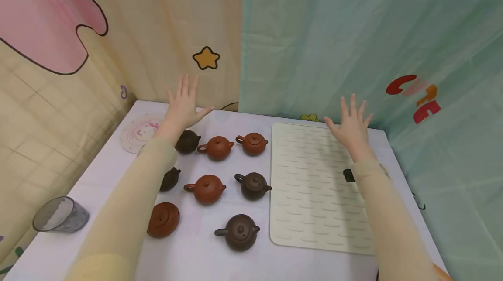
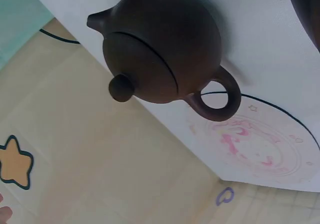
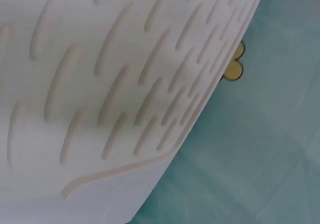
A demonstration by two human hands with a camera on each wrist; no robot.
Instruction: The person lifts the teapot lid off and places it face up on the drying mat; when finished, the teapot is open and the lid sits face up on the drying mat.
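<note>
My left hand [image 1: 182, 107] is raised near the table's back left with its fingers spread, holding nothing. Below it is a dark brown teapot [image 1: 187, 143], also large in the left wrist view with its round-knobbed lid [image 2: 140, 66]. Over the back of a pale ridged mat [image 1: 310, 185], my right hand [image 1: 352, 128] has its fingers fanned out and holds nothing. Two reddish teapots [image 1: 219, 148] stand in the back row, another reddish teapot [image 1: 208, 189] and a dark teapot [image 1: 254, 186] further forward. My left sleeve partly hides a dark teapot [image 1: 170, 179] and a reddish one [image 1: 163, 220].
One more dark teapot [image 1: 241, 232] stands at the front middle. A grey see-through cup [image 1: 64, 215] is at the left edge. A round pink-printed picture [image 1: 133, 137] lies at the back left. Patterned curtains [image 1: 314, 45] hang behind the white table.
</note>
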